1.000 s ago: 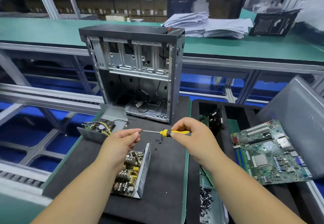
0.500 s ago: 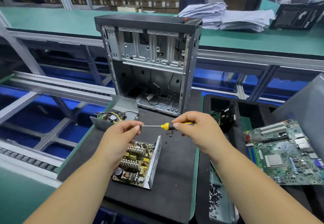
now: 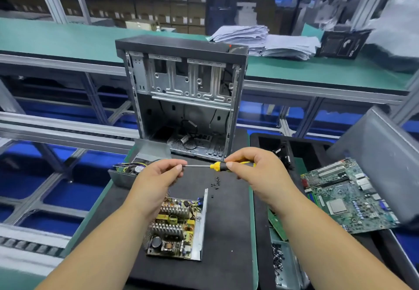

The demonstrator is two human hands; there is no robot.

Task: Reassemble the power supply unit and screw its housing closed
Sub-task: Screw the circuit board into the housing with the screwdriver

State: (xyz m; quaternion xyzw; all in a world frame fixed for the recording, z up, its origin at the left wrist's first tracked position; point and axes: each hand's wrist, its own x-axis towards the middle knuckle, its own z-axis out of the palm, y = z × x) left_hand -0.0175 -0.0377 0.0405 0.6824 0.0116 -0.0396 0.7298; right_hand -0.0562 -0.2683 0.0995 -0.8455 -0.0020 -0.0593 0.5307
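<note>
**Screw going onto the driver tip, housing still open**

At the middle of the frame the right hand (image 3: 260, 174) has its grip curled round the yellow-and-black handle of a screwdriver (image 3: 217, 166), held level above the desk (image 3: 226, 233). The left hand (image 3: 158, 176) pinches at the tip of the shaft with thumb and forefinger; a screw is probably between them, though it is too small to make out.

The step in hand looks like loading a screw onto the driver, so the fastening has yet to begin. The power supply board (image 3: 174, 228) lies in its open metal tray at the lower centre, just below the left wrist, with one upright wall on its right side. The other half of the housing (image 3: 136, 169), with a fan and coloured wires inside, sits at the centre left, touching neither the board nor its tray. Judging by that, the next move calls for bringing the two halves together, lining up the holes, then keeping the driver square to the screw so it does not slip.

Loose screws (image 3: 216, 182) lie scattered on the black mat beneath the driver. A clear bin (image 3: 292, 274) at the lower right holds a heap of dark screws. The black tray (image 3: 260, 140) to the right carries a green motherboard (image 3: 349, 196). An empty computer case (image 3: 183, 99) stands upright behind.
</note>
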